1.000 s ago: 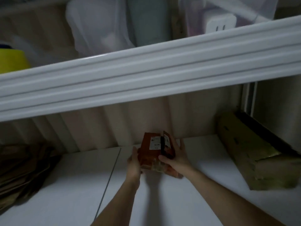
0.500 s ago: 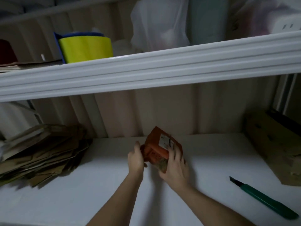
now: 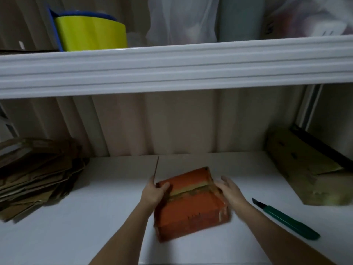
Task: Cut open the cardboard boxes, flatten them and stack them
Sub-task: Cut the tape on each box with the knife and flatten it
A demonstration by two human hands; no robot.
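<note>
Orange cardboard box [image 3: 189, 203] lying on the white table [image 3: 76, 236], taped seam uppermost, long axis running left to right between the hands. Left hand [image 3: 155, 194] grips its left end, thumb curled over the top edge. Right hand [image 3: 230, 190], fingers spread, rests against the right end; contact is blurred, probably touching. The green utility knife [image 3: 286, 219] lies nearer the right hand.

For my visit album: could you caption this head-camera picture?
Both hands, left hand and right hand, steady an orange cardboard box on a white shelf, green utility knife lying alongside.
</note>
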